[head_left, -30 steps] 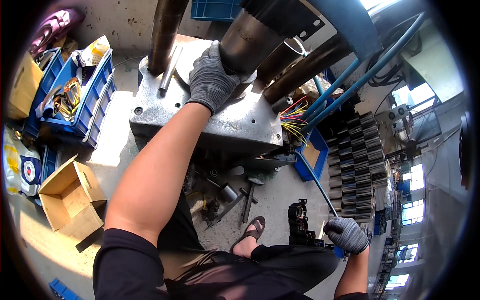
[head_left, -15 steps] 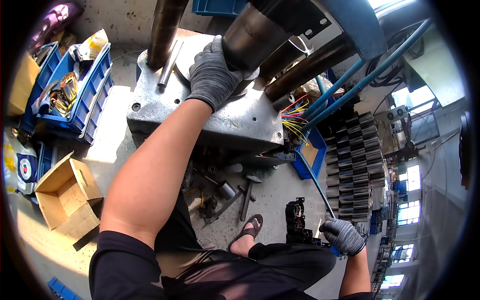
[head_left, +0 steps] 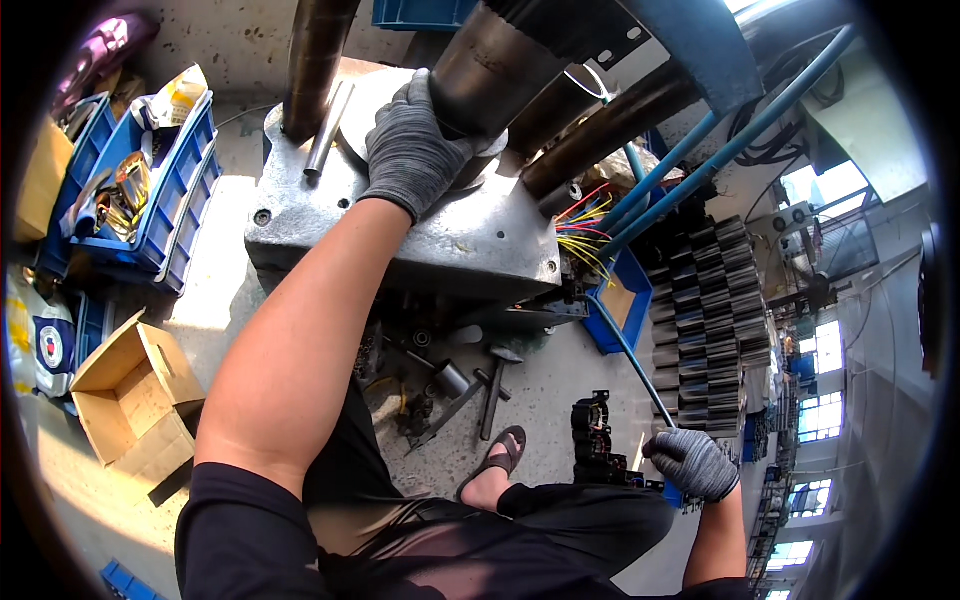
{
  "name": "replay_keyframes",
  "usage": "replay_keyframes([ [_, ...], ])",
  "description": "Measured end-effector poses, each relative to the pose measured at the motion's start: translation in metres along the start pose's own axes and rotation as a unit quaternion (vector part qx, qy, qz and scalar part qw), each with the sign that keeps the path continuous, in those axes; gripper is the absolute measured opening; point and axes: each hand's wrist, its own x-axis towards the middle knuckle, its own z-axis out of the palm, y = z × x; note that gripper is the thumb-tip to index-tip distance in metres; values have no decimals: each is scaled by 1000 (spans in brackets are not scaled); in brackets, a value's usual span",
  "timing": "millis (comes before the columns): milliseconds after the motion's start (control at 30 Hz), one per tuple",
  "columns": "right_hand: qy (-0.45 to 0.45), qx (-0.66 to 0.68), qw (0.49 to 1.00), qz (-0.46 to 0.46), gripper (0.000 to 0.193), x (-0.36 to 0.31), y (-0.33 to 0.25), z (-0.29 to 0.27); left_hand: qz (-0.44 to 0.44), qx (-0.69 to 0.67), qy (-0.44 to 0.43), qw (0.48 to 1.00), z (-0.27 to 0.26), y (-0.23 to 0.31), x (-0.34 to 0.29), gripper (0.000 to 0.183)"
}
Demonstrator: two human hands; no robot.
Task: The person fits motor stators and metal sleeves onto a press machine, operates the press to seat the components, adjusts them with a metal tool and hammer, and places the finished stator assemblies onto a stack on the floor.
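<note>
My left hand (head_left: 412, 150), in a grey knit glove, is wrapped round the near side of a dark metal cylinder (head_left: 485, 75). That cylinder stands over a round plate on a thick steel machine bed (head_left: 400, 240); its far side is hidden. A short steel rod (head_left: 330, 130) leans beside the hand, near a thick upright post (head_left: 315, 65). Low on the right, my right hand (head_left: 697, 465), gloved the same way, is closed round the lower end of a long blue lever (head_left: 635, 365). The lever slants down from the right side of the machine.
Blue bins (head_left: 150, 200) and an open cardboard box (head_left: 135, 395) sit at the left. A hammer (head_left: 495, 390) and other tools lie on the floor below the bed. Stacked metal sleeves (head_left: 710, 320), black parts (head_left: 595, 440), loose coloured wires (head_left: 585, 240) and a blue tray (head_left: 630, 300) are at the right.
The view has shifted slightly, so the machine sits a little further left. Both hands keep their hold, on the cylinder and on the lever.
</note>
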Motion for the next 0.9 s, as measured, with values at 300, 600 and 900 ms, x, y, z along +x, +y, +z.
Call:
replay_keyframes([
  [300, 13, 70, 997, 30, 19, 1, 0, -3, 1, 15, 12, 1000, 0, -2, -1, 117],
  [600, 13, 45, 999, 7, 19, 2, 3, 0, 22, 12, 38, 999, 11, -9, 2, 119],
  [900, -4, 14, 1000, 5, 22, 0, 6, 4, 24, 8, 35, 999, 8, -9, 1, 124],
])
